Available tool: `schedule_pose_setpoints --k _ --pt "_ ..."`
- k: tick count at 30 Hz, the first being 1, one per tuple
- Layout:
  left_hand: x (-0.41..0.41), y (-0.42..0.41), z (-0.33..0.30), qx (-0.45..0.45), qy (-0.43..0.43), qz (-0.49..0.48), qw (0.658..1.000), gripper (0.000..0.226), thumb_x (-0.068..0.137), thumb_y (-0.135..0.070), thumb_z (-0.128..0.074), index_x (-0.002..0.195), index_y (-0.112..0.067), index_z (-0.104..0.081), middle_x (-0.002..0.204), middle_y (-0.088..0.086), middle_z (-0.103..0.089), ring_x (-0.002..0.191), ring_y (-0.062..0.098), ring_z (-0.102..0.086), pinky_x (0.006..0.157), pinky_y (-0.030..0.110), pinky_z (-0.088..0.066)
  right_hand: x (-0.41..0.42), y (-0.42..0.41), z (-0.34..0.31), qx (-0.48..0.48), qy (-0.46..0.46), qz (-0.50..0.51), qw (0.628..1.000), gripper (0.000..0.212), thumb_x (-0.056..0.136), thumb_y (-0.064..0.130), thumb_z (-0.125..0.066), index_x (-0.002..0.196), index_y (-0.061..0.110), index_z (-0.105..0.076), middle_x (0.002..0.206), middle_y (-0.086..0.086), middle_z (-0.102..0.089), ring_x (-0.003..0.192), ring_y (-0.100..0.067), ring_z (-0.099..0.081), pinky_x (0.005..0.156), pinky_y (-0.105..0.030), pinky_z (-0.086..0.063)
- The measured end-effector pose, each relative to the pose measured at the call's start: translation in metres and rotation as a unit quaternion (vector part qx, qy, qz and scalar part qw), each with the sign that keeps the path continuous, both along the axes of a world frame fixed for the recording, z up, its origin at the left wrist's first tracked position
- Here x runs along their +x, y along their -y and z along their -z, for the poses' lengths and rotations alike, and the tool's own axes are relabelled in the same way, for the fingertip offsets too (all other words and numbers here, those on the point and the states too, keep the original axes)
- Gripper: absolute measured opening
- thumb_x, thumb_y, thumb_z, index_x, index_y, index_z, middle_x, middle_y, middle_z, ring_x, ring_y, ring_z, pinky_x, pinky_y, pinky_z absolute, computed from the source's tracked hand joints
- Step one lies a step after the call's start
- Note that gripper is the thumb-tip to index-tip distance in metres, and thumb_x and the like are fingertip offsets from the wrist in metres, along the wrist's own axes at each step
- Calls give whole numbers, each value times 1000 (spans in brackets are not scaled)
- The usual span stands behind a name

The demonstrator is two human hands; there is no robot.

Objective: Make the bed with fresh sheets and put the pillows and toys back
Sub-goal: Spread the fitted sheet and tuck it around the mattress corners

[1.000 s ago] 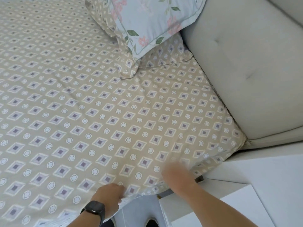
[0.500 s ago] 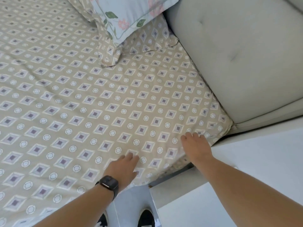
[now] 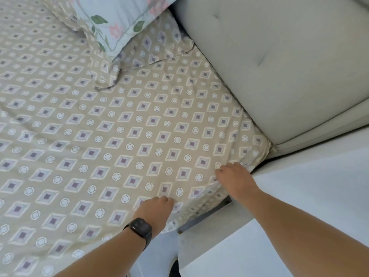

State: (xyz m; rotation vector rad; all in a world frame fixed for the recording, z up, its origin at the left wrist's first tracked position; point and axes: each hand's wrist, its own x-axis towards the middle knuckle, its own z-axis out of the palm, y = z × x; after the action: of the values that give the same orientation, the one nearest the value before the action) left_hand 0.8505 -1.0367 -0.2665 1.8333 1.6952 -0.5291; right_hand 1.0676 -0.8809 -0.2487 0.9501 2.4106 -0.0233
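A beige sheet [image 3: 111, 140] printed with diamonds and circles covers the mattress. My left hand [image 3: 155, 208], a black watch on its wrist, rests on the sheet's near edge with its fingers curled into the fabric. My right hand [image 3: 233, 176] lies near the mattress corner, fingers bent down and bunching the cloth there. A pale blue floral pillow [image 3: 119, 23] lies on top of a pillow in the matching beige print [image 3: 155, 50] at the head of the bed. No toys are in view.
A padded grey headboard [image 3: 279, 66] runs along the right side of the mattress. A white bedside surface [image 3: 309, 196] stands under my right forearm. A dark metal frame rail [image 3: 207, 214] shows below the sheet's edge, and a shoe tip [image 3: 174, 266] on the floor.
Both hands have gone from lying flat on the sheet to having bent fingers at its edge. The right hand has shifted toward the mattress corner.
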Motion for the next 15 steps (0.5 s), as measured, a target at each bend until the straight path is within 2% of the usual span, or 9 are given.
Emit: schedule_pose_setpoints --k 2,4,5,7,8,9,11,13,15 --pt "-2 -13 -4 -36 4 17 999 46 86 5 -49 127 -16 -49 120 4 -59 107 28 -61 83 36 -49 0 -10 2 -35 -11 -15 999 29 91 0 -52 111 18 -60 105 0 -63 101 -23 -55 87 -35 -40" --pt "-2 -33 -8 -66 10 38 997 35 89 -2 -50 120 -19 -52 118 3 -63 106 28 -63 84 37 -51 1 -24 3 -65 -37 -7 997 14 98 18 -54 108 23 -62 105 3 -61 102 -21 -54 86 -36 -42" --pt "1 -44 -10 -61 21 39 997 26 91 -8 -49 113 -21 -52 115 2 -64 103 27 -63 82 37 -52 5 -31 3 -78 -46 17 996 13 99 29 -53 106 24 -63 105 5 -59 103 -20 -54 86 -37 -43" --pt "9 -66 -15 -24 61 6 998 19 96 -24 -48 115 -22 -50 116 1 -62 101 27 -63 80 39 -52 13 -44 -2 -89 -53 86 991 28 95 49 -53 110 26 -60 109 5 -54 105 -19 -52 87 -38 -43" --pt "15 -78 -15 -11 77 -12 997 28 98 -34 -51 123 -23 -48 120 1 -60 104 28 -62 80 39 -51 20 -51 -3 -86 -54 119 988 35 92 53 -54 115 26 -56 113 5 -51 107 -20 -51 88 -39 -43" --pt "25 -90 -11 -8 92 -25 995 39 97 -43 -53 129 -23 -45 122 1 -57 105 29 -62 79 38 -50 30 -57 -3 -73 -41 138 987 39 91 51 -56 120 25 -53 118 3 -49 110 -21 -50 89 -40 -43" --pt "45 -111 0 3 101 -44 994 48 94 -48 -58 130 -21 -43 121 3 -56 104 30 -62 77 37 -48 43 -66 -2 -28 12 133 991 42 91 32 -62 129 21 -47 123 -1 -47 113 -24 -50 87 -38 -45" --pt "68 -125 13 20 94 -43 994 42 95 -43 -59 126 -18 -47 118 5 -58 102 32 -62 78 40 -50 48 -70 4 18 54 156 986 45 88 11 -61 130 15 -43 125 -7 -47 115 -27 -51 84 -39 -45" --pt "83 -131 21 33 78 -30 996 28 100 -32 -56 120 -13 -51 117 9 -61 102 33 -62 76 40 -49 44 -75 8 74 64 178 979 39 91 3 -53 128 10 -46 125 -10 -49 115 -29 -52 88 -40 -44"
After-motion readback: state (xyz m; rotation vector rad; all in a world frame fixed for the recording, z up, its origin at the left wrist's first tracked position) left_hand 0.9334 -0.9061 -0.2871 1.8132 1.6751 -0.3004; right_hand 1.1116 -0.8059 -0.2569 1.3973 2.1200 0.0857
